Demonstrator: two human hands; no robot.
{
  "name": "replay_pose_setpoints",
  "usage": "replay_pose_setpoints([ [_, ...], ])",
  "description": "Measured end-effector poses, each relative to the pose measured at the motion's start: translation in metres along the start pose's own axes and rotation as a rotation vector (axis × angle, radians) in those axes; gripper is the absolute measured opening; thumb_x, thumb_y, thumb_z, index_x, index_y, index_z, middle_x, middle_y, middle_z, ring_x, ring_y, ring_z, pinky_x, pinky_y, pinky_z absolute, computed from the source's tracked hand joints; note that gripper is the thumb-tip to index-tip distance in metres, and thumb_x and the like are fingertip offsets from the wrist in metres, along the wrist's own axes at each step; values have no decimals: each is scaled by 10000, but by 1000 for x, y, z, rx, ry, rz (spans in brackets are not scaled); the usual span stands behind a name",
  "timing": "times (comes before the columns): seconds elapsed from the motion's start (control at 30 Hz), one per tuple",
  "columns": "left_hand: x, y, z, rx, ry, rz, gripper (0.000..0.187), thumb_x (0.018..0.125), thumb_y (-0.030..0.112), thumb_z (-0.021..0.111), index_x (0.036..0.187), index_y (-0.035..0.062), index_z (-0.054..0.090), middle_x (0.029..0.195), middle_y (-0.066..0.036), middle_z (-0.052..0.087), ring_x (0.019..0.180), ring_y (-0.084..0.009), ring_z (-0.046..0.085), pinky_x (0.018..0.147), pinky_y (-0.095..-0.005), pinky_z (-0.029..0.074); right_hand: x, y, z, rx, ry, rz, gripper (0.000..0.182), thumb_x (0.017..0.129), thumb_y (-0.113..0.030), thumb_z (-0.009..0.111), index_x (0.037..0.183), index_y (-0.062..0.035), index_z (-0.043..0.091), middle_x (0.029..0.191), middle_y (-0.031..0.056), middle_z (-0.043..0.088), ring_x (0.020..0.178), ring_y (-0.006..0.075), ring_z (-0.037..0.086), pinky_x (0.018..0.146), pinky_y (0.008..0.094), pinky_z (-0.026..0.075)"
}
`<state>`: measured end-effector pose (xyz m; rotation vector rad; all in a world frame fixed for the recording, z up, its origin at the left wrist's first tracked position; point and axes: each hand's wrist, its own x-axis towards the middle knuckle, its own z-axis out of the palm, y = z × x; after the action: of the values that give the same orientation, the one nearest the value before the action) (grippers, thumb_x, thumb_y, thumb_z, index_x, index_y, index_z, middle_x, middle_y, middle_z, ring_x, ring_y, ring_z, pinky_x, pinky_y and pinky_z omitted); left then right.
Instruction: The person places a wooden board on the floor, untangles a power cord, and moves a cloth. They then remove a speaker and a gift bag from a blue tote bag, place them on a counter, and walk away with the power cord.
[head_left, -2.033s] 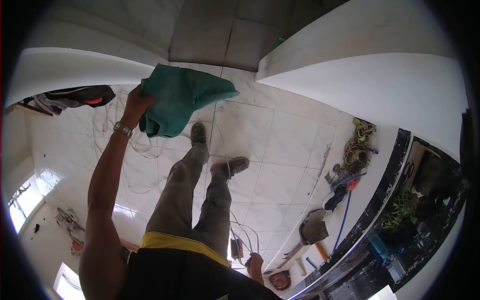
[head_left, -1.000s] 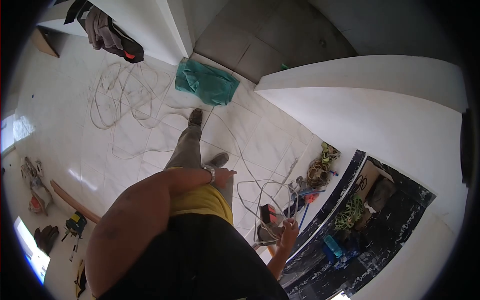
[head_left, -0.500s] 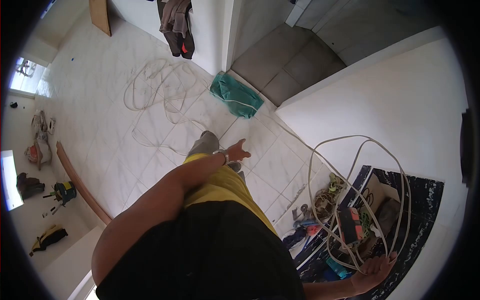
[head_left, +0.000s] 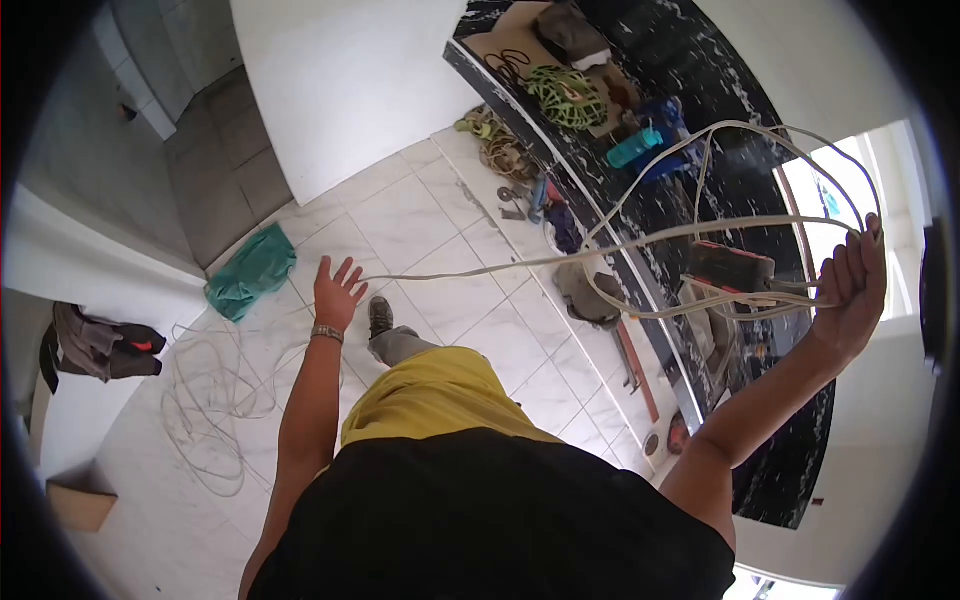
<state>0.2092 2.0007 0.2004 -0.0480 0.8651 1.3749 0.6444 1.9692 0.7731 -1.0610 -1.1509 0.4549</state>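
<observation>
My right hand (head_left: 850, 278) is raised at the right, its fingers wrapped around several loops of pale cable (head_left: 660, 235). The loops hang wide over the dark countertop. One length of the cable stretches left across the floor tiles to my left hand (head_left: 338, 292). That hand is open, fingers spread, with the cable passing right at its fingertips. More of the pale cable (head_left: 215, 400) lies in loose, tangled loops on the floor at the left. A green cloth bundle (head_left: 252, 270) lies on the tiles just beyond my left hand.
A black marbled countertop (head_left: 735, 90) carries a green coil (head_left: 565, 97), a turquoise bottle (head_left: 634, 148) and a red-and-black box (head_left: 732, 266). Tangled rope (head_left: 500, 145) and tools lie along its base. Dark clothing (head_left: 105, 342) hangs at the left. A doorway (head_left: 235, 150) opens beyond a white wall.
The view has swung to the right. My right hand has risen with the cable loops, spreading them over the countertop. My left hand now reaches farther forward, fingers spread beside the stretched cable.
</observation>
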Motion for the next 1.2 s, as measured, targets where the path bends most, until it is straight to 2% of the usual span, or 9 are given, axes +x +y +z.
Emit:
replay_pose_setpoints([
  [0.27, -129, -156, -56, 1533, -847, 416, 312, 843, 363, 717, 891, 55, 699, 906, -111, 690, 879, -295, 655, 797, -386, 508, -35, -60, -148, -178, 203, 73, 183, 944, -96, 605, 1101, -4, 596, 647, -65, 365, 479, 6, 245, 368, 177, 202],
  [0.67, -194, 10, -405, 2004, 501, 57, 597, 927, 554, 536, 802, -9, 692, 689, -169, 676, 739, -322, 697, 725, -467, 551, -126, 16, -441, 7, 359, 378, 205, 977, -120, 567, 810, -161, 456, 595, -83, 291, 437, 22, 235, 360, 201, 244],
  [0.7, -186, -2, -402, 2154, 647, 368, 633, 961, 535, 490, 771, -41, 669, 633, -173, 651, 708, -326, 694, 700, -475, 544, -138, 35, -452, -48, 337, 440, 212, 969, -142, 593, 809, -172, 456, 598, -90, 300, 437, 19, 248, 360, 199, 243],
  [0.77, -186, -53, -284, 1222, 785, 161, 518, 955, 446, 531, 683, 12, 610, 749, -183, 678, 680, -308, 647, 660, -461, 500, -167, 75, -471, 17, 209, 526, 270, 1007, -189, 563, 778, -187, 419, 575, -92, 288, 430, 10, 219, 364, 211, 204],
  [0.8, -125, -87, -297, 1882, 613, 510, 413, 894, 376, 627, 688, 22, 572, 782, -166, 677, 709, -293, 631, 670, -453, 489, -178, 97, -483, 73, 202, 618, 308, 1024, -212, 542, 760, -195, 383, 555, -91, 262, 414, 12, 192, 351, 219, 183],
  [0.87, -151, -184, -72, 1215, 473, 911, 294, 820, 268, 705, 962, 32, 603, 709, -132, 629, 693, -281, 619, 660, -430, 490, -200, 141, -505, 128, 69, 743, 381, 1031, -270, 527, 715, -205, 322, 522, -110, 180, 394, -2, 157, 312, 221, 164],
  [0.97, -245, -285, 189, 1045, -312, 460, 348, 856, 218, 639, 1143, 35, 563, 789, -153, 656, 758, -322, 652, 718, -431, 515, -238, 196, -507, 51, 100, 814, 208, 997, -273, 581, 873, -131, 493, 613, -60, 329, 454, 30, 317, 339, 218, 253],
  [1.0, -242, -369, 235, 934, -571, 823, 307, 889, 194, 597, 1150, 34, 597, 912, -178, 669, 842, -318, 650, 780, -424, 510, -249, 203, -506, 53, 59, 848, 198, 987, -275, 598, 906, -116, 513, 645, -44, 382, 491, 35, 362, 366, 213, 303],
  [1.2, -410, -530, 322, 1006, -1451, 715, 225, 870, 104, 595, 1059, 11, 517, 807, -125, 651, 806, -338, 657, 699, -433, 508, -264, 191, -455, 206, 338, 561, 465, 1081, -362, 334, 1294, 35, 448, 829, 67, 506, 558, 96, 430, 416, 234, 361],
])
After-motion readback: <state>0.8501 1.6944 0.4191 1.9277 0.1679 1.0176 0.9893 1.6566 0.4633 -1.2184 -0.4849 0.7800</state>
